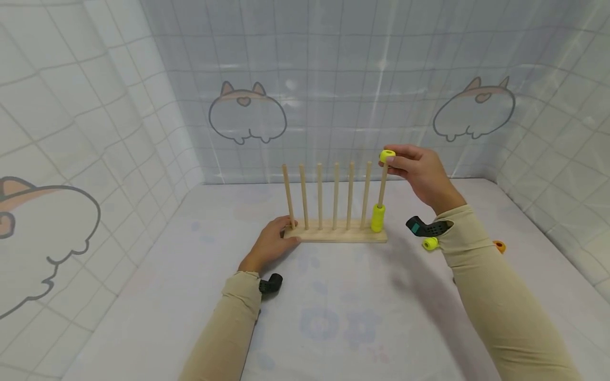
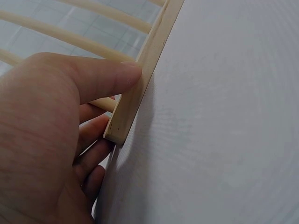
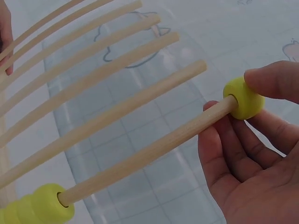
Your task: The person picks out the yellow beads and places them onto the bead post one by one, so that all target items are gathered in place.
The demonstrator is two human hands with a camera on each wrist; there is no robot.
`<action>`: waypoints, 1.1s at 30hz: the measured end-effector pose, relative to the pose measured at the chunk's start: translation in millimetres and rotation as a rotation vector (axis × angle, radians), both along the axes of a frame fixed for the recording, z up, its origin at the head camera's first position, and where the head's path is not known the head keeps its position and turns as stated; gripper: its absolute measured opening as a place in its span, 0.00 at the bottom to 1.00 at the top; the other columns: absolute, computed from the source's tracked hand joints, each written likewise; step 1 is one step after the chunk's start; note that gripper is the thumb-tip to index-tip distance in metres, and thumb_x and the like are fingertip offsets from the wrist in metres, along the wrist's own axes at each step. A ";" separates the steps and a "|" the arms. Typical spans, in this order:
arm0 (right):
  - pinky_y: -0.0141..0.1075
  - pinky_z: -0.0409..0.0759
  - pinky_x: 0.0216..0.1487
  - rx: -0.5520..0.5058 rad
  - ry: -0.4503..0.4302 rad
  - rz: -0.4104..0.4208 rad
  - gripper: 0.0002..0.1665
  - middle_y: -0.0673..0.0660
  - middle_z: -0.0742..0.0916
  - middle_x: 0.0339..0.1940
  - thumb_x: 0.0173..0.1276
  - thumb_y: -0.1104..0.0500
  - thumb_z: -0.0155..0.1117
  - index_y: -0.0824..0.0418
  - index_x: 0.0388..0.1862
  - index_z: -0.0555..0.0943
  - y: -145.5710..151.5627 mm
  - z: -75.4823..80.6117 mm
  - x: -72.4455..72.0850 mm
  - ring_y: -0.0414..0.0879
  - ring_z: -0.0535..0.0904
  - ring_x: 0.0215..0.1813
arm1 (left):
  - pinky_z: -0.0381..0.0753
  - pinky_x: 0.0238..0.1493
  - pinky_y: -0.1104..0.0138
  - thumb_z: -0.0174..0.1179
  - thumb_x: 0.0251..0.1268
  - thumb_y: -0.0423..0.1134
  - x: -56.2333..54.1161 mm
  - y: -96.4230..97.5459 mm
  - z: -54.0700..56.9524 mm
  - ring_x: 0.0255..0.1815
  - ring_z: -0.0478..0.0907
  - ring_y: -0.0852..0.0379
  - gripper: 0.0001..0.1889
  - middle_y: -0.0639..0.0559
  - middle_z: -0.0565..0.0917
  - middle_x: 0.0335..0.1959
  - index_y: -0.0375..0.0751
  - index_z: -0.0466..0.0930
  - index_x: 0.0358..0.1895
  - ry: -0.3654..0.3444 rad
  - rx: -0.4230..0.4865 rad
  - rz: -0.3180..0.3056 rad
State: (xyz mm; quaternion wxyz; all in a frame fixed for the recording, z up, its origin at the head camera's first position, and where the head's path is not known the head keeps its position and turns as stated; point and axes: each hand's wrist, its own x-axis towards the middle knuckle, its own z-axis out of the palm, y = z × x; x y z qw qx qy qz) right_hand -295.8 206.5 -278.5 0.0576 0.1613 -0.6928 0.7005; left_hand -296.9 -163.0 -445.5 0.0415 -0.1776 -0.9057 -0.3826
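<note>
A wooden peg rack (image 1: pixel 333 236) stands on the table with several upright pegs. At its left end my left hand (image 1: pixel 274 241) grips the base, with the thumb on the front face and the other fingers behind, as the left wrist view shows. My right hand (image 1: pixel 421 172) pinches a yellow bead (image 3: pixel 245 99) between thumb and fingers. That bead sits over the top end of the rightmost peg (image 3: pixel 149 151), whose tip is inside the hole. Lower on this same peg, yellow beads (image 1: pixel 377 218) are stacked at the base. The other pegs carry no beads.
A loose yellow bead (image 1: pixel 430 243) lies on the table by my right sleeve, which partly covers the view there. Beyond the sleeve lies an orange bead (image 1: pixel 499 246). Grid-patterned sheeting (image 1: pixel 333 106) rises behind and at both sides.
</note>
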 end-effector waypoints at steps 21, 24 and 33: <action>0.32 0.81 0.55 0.034 -0.015 0.062 0.24 0.60 0.83 0.54 0.71 0.61 0.67 0.69 0.63 0.77 6.0 0.9 0.0 0.49 0.83 0.53 | 0.65 0.70 0.50 0.68 0.63 0.41 3.7 1.5 4.5 0.72 0.66 0.42 0.19 0.43 0.72 0.70 0.42 0.80 0.57 -0.004 0.000 0.001; 0.33 0.81 0.55 0.062 -0.025 0.052 0.25 0.59 0.82 0.55 0.71 0.60 0.67 0.69 0.64 0.77 5.4 1.0 0.1 0.50 0.83 0.54 | 0.65 0.70 0.50 0.68 0.63 0.40 3.6 1.5 4.2 0.72 0.66 0.42 0.19 0.43 0.72 0.70 0.42 0.80 0.56 -0.008 -0.004 0.005; 0.36 0.80 0.57 0.147 -0.041 0.022 0.25 0.58 0.80 0.57 0.72 0.57 0.66 0.65 0.65 0.77 5.6 2.3 0.9 0.52 0.79 0.55 | 0.66 0.70 0.51 0.68 0.63 0.41 4.1 2.0 6.4 0.71 0.66 0.43 0.19 0.44 0.72 0.70 0.42 0.80 0.56 -0.013 0.007 0.001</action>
